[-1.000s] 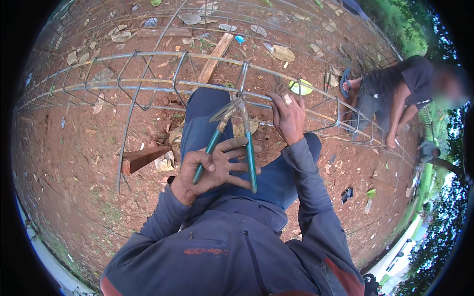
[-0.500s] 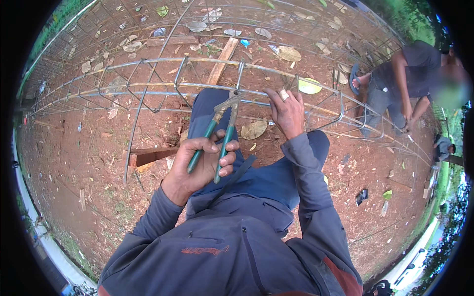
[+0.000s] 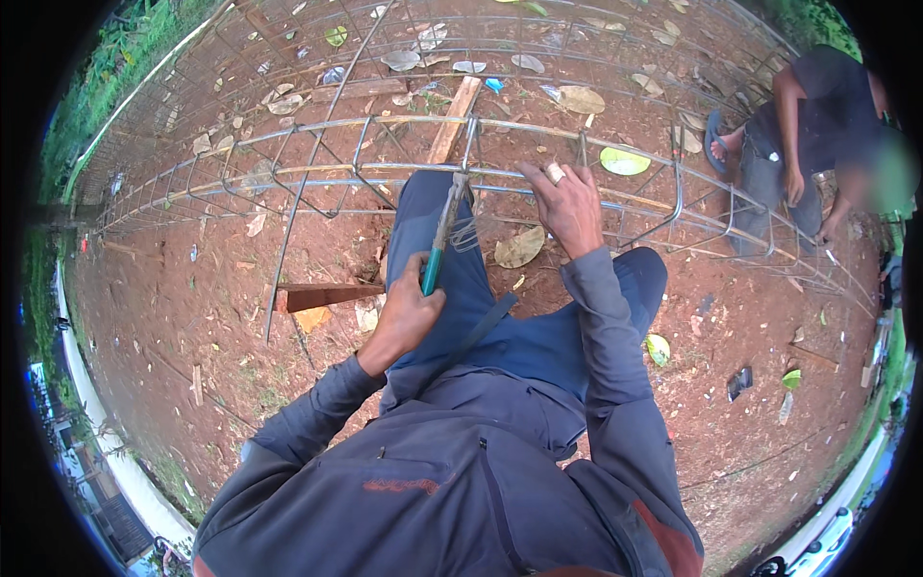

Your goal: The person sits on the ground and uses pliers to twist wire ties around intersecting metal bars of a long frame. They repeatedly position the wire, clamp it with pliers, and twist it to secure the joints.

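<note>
My left hand (image 3: 406, 313) grips the teal handles of a pair of pincers (image 3: 440, 242), now squeezed together, with the metal jaws up at a long steel bar of the rebar cage (image 3: 288, 178). Thin tie wire (image 3: 468, 234) loops just right of the tool's head. My right hand (image 3: 567, 207) rests on the same bar a little to the right, fingers curled over it, a ring on one finger. The cage lies across my knees, over red earth.
Another person (image 3: 798, 144) crouches at the cage's far right end, hands on the bars. A wooden plank (image 3: 454, 120) lies under the cage and a wood block (image 3: 322, 295) sits left of my knee. Dry leaves and litter dot the ground; a white kerb (image 3: 115, 452) runs at left.
The pincer handles, spread apart earlier, have closed together in my left hand. The jaws have stayed at the bar joint. My right hand has stayed on the bar.
</note>
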### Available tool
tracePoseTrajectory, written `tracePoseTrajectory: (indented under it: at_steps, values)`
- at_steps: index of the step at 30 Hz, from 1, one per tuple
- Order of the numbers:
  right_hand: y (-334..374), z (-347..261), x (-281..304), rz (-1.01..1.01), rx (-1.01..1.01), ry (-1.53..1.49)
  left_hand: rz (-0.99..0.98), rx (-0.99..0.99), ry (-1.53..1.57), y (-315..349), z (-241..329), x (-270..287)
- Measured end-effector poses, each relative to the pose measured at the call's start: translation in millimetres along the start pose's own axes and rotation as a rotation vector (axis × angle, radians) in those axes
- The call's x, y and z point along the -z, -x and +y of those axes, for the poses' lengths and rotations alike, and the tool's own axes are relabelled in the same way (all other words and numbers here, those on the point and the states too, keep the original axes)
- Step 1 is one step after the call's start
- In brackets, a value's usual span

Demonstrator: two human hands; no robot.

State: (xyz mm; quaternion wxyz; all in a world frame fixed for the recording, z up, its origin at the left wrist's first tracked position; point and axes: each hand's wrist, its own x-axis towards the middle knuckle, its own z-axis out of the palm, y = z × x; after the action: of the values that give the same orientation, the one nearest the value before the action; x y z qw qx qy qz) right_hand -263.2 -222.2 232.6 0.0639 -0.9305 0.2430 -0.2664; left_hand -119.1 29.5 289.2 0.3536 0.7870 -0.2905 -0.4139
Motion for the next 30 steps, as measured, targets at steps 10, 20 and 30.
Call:
tracePoseTrajectory:
  at_steps: [10,20,30]
  values:
    - [-1.5,-0.5,2.3,0.004,-0.013,0.035,-0.142,0.087,0.439,-25.8,-40.7,-10.4]
    - [-1.5,-5.0,5.1,0.023,-0.017,0.032,-1.016,0.081,2.203,-13.7,-44.2,-66.7]
    - [0.6,4.4,-1.2,0.017,-0.007,0.047,-0.843,0.299,2.067,6.2,17.4,-7.1]
